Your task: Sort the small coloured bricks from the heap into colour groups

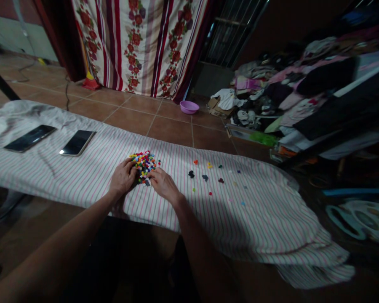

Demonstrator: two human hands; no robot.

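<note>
Single-colour clusters lie apart; a bigger mixed pile remains; left hand and right hand curl fingers there, grip unclear.

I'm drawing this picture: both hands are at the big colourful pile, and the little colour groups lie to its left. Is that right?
Not quite: the head view shows the little groups right of the pile. The rest fits.

A long cloth-covered surface, white with thin pink and grey stripes, bears a flat black rectangular phone, a pale-edged dark-screened phone, a heap of tiny multicoloured pieces and, to its right, small single-coloured clusters and lone pieces.
</note>
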